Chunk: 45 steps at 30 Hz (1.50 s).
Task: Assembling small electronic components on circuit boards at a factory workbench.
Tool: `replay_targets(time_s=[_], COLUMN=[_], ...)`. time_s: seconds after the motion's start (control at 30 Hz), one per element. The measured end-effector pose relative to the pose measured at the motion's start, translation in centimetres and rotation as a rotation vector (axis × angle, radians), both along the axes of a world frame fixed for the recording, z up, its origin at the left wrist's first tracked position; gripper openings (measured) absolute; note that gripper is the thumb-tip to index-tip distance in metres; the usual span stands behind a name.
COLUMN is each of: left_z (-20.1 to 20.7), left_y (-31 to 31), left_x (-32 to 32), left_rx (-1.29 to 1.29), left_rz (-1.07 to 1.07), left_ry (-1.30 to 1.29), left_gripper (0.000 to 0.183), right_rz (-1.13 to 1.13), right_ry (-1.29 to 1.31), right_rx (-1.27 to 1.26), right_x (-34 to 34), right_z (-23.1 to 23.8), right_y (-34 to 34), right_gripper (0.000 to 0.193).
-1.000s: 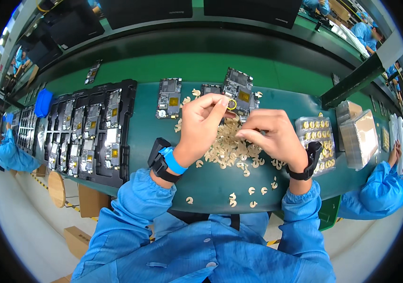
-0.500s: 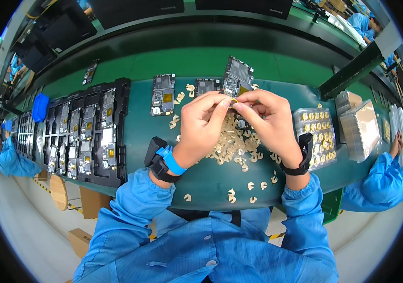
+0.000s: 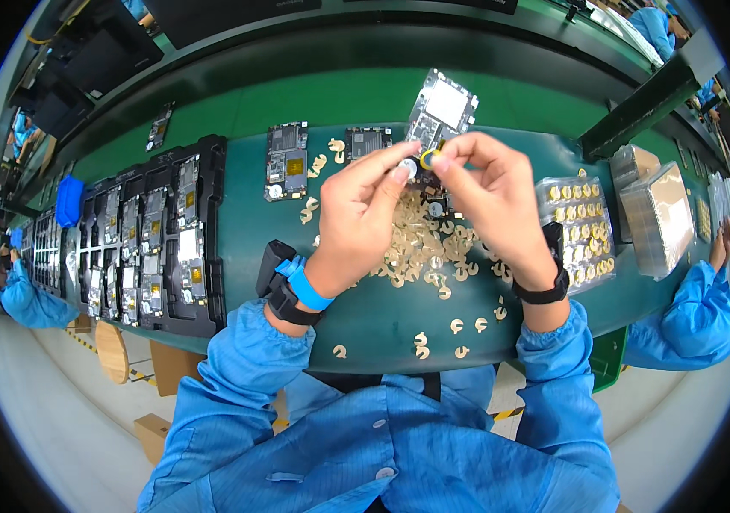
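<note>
Nearly meeting above a green worktable, two bare hands handle small round parts. The left hand pinches a silver disc between thumb and forefinger; the right hand has thumb and forefinger closed on a yellow-rimmed part just beside it. Whether the two parts touch cannot be told. Just behind the fingertips stands a tilted circuit board, its support hidden. Below spreads a heap of pale C-shaped pieces, flanked by a black tray of boards on the left and a clear tray of yellow-rimmed parts on the right. Both pinched parts look light and stiff, the shiny disc probably slippery, so a rim hold seems safest. The board appears rigid but fragile, best taken by its edges; the pale pieces look thin and light.
</note>
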<state>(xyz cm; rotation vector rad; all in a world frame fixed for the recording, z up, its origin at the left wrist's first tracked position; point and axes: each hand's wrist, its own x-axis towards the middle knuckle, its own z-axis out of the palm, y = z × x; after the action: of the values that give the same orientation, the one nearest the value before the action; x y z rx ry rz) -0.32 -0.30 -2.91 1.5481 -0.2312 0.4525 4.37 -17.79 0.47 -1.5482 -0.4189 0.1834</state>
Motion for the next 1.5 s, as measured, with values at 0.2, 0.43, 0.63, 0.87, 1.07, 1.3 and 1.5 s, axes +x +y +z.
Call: replay_targets(time_s=[0.2,0.43,0.63,0.87,1.07,1.3,1.5], left_z=[0.5,0.2,0.3,0.2,0.1,0.3,0.1], left_y=[0.5,0.4,0.2,0.3,0.3,0.3,0.3], left_x=[0.5,0.3,0.2,0.0,0.0,0.0,0.1], left_rx=[-0.255,-0.346,-0.305,-0.261,-0.249,-0.253,-0.248], left_rz=[-0.211,-0.272,-0.295,-0.261,-0.254,-0.245,-0.24], left_ry=[0.113,0.19,0.185,0.189,0.179,0.171,0.162], left_gripper=[0.045,0.037,0.039,0.037,0.037,0.037,0.037], right_rz=[0.019,-0.017,-0.053,-0.07,-0.005,0.001,0.0], right_ry=[0.017,-0.031,-0.156,-0.218,-0.117,0.008,-0.076], right_rx=[-0.058,-0.104,-0.181,-0.23,-0.18,-0.17,-0.191], right_x=[0.0,-0.6,-0.4,-0.4,-0.4,-0.5,-0.3], right_z=[1.4,0.9,-0.3,-0.3,0.0,1.2,0.3], right_y=[-0.8,0.2,0.4,0.3,0.0,-0.1,0.1], right_gripper=[0.012,0.013,0.013,0.013,0.013,0.013,0.014])
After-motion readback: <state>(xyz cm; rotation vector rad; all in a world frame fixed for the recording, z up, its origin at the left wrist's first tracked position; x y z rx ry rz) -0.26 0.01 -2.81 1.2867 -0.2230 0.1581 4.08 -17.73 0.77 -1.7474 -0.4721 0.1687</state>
